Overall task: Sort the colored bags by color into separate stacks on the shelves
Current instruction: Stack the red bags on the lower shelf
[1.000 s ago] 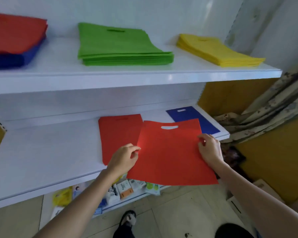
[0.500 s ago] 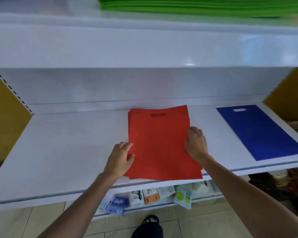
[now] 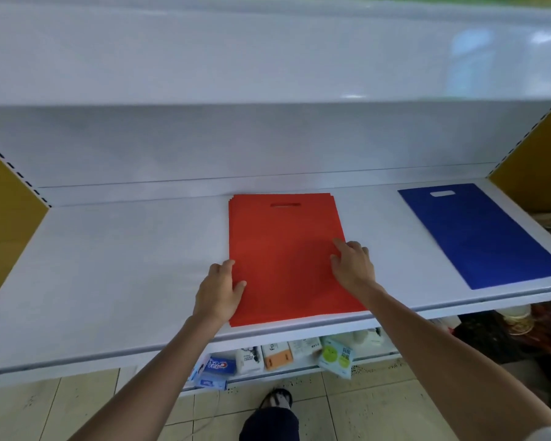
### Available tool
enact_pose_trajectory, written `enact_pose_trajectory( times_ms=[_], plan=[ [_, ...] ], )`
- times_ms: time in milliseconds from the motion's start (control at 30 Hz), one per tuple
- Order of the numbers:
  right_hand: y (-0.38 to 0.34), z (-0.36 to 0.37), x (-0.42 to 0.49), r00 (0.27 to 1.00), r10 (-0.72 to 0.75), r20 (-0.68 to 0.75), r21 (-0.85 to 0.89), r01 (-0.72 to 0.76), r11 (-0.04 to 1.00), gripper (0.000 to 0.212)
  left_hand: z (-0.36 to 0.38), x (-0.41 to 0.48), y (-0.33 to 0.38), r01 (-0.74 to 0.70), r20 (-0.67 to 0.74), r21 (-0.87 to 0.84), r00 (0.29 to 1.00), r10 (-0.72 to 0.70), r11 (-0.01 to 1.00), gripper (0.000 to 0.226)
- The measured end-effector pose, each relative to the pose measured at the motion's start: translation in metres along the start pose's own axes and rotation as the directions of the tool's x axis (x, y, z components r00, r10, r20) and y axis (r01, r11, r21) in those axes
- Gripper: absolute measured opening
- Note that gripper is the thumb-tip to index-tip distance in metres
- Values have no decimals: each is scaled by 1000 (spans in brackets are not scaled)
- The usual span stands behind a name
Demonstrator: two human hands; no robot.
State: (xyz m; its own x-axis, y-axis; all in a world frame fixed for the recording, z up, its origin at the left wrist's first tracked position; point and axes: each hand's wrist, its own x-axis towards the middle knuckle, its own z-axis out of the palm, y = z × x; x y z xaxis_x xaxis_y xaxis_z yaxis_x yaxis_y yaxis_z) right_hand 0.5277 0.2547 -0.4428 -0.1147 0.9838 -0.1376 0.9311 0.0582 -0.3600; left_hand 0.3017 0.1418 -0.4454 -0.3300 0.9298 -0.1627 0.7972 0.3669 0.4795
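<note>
A small stack of red bags (image 3: 283,249) lies flat in the middle of the white lower shelf (image 3: 115,265), handle slot toward the back. My left hand (image 3: 218,289) rests against the stack's left edge with relaxed fingers. My right hand (image 3: 352,265) lies on the stack's right side, fingers spread on the top bag. A single blue bag (image 3: 481,233) lies flat at the right end of the same shelf. The upper shelf (image 3: 268,58) fills the top of the view, and its stacks are out of sight.
Yellow side panels (image 3: 4,224) close the shelf at both ends. Below the shelf edge, small boxes and packets (image 3: 280,356) sit on a lower level. My foot (image 3: 275,401) stands on the tiled floor. Dark clutter (image 3: 506,332) lies at the lower right.
The red bag I held in both hands has been laid on the other red bag and squared up. My view has dropped, so the upper shelf's stacks left the frame.
</note>
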Motion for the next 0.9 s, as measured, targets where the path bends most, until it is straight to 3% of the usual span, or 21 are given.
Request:
enact_pose_trajectory(
  times_ms=[200, 400, 567, 733, 900],
  plan=[
    [-14, -48, -65, 994, -83, -76, 31, 86, 996, 48, -42, -53, 24, 10, 40, 90, 999, -14, 996, 42],
    [-30, -137, -163, 947, -202, -250, 78, 228, 971, 42, -104, -145, 53, -115, -21, 30, 993, 116, 993, 40],
    [-63, -218, -215, 871, -236, -431, 178, 338, 924, 33, -170, -195, 83, -216, -138, -39, 968, 209, 976, 37],
    [-124, -274, -245, 763, -260, -592, 255, 483, 838, 25, -244, -225, 98, -359, -311, -4, 888, 340, 933, 31],
    [-199, -298, -241, 689, -362, -628, 182, 582, 792, 29, -322, -233, 77, -395, -451, 11, 818, 357, 919, 26]
  ],
)
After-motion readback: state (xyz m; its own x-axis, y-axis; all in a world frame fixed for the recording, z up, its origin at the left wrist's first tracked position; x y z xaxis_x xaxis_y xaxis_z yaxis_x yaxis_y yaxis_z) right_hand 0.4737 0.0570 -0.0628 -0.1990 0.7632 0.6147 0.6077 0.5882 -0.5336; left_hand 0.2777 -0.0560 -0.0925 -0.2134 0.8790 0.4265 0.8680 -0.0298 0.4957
